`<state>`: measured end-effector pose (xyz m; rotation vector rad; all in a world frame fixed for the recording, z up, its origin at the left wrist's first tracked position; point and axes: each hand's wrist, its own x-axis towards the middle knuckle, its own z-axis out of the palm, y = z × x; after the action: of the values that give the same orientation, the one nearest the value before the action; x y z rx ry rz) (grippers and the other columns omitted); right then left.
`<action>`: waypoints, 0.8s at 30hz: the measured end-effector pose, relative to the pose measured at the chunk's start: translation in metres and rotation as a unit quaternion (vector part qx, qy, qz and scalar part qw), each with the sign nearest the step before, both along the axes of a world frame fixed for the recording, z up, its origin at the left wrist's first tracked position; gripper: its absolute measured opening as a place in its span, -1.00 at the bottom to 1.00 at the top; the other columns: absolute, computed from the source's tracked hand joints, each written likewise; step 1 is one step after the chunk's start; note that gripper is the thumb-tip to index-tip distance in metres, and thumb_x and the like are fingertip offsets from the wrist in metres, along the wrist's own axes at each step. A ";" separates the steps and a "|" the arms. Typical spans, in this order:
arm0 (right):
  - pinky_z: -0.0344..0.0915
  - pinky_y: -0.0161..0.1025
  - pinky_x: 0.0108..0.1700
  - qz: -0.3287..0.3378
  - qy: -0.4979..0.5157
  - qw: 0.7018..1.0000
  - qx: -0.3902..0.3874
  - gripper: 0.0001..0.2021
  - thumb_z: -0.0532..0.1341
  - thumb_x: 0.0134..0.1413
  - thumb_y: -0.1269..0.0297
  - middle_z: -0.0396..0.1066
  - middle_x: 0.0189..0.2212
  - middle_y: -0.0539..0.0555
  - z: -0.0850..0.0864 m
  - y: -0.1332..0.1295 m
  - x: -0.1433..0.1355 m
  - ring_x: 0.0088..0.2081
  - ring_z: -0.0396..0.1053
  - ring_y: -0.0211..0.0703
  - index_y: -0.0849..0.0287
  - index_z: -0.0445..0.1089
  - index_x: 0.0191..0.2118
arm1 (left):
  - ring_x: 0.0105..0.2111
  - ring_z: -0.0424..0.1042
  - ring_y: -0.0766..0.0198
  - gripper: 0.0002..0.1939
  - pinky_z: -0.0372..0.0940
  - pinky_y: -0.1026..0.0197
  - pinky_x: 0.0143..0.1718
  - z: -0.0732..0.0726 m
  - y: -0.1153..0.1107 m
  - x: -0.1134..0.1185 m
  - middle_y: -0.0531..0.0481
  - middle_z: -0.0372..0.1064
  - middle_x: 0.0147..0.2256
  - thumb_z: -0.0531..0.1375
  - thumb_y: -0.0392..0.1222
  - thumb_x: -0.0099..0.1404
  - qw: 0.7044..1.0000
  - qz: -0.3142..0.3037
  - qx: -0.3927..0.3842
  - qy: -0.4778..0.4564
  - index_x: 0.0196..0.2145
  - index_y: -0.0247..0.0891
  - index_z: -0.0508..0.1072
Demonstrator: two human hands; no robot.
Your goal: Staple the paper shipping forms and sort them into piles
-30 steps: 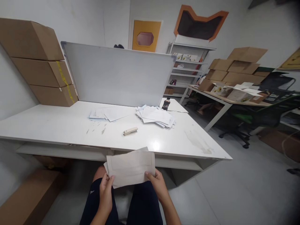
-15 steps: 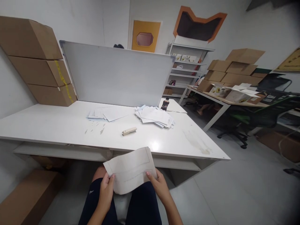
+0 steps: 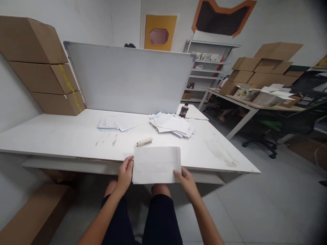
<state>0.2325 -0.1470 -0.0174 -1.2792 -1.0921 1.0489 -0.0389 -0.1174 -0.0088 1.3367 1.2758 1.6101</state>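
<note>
A stack of white paper sheets [image 3: 156,165] is held level at the front edge of the white table [image 3: 63,136]. My left hand [image 3: 125,173] pinches its left edge, and my right hand [image 3: 187,180] grips the lower right corner with the thumb on top. Just behind the sheets lies a beige stapler [image 3: 144,142]. Farther back on the table are a loose pile of papers [image 3: 173,124] and, to its left, a smaller spread of papers [image 3: 127,122].
A whiteboard [image 3: 130,78] stands along the table's rear. Stacked cardboard boxes [image 3: 58,78] are at the left, and a dark bottle [image 3: 183,110] is behind the paper pile. Another box [image 3: 38,211] sits on the floor. At right is a second table [image 3: 240,102] with boxes.
Both hands have raised the sheets forward and to the right, from above my lap to the table's edge. The sheets now look flatter and squarer. The view has shifted slightly.
</note>
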 end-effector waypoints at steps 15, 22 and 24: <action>0.35 -0.17 -0.29 -0.043 -0.038 0.997 -0.054 -0.66 0.31 -0.34 0.10 0.55 -0.44 0.10 -0.009 0.108 0.087 -0.33 0.46 0.02 0.23 0.48 -0.38 | -0.06 0.33 0.07 -0.62 0.07 -0.01 0.04 0.003 0.150 0.038 -0.17 0.43 -0.15 -0.02 -0.42 0.32 0.788 -0.065 0.155 0.593 0.04 -0.23 0.37; 0.40 -0.14 -0.37 -0.059 0.066 0.993 -0.077 -0.65 0.35 -0.32 0.16 0.56 -0.39 0.14 0.002 0.102 0.085 -0.37 0.48 0.02 0.20 0.49 -0.29 | -0.07 0.32 0.05 -0.55 0.07 -0.03 0.03 0.005 0.153 0.039 -0.20 0.42 -0.12 -0.05 -0.43 0.30 0.795 -0.065 0.134 0.588 0.07 -0.21 0.37; 0.40 -0.14 -0.38 -0.059 0.070 0.993 -0.072 -0.62 0.35 -0.33 0.15 0.56 -0.37 0.15 0.001 0.101 0.085 -0.36 0.48 0.04 0.21 0.49 -0.27 | -0.05 0.32 0.06 -0.56 0.06 -0.03 0.04 0.005 0.152 0.039 -0.19 0.42 -0.11 -0.05 -0.43 0.30 0.795 -0.071 0.132 0.587 0.07 -0.20 0.37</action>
<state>0.3179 -0.0456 -0.0165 -1.3456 -0.8369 1.1261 0.0002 0.0348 -0.0036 2.7468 1.5200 0.7455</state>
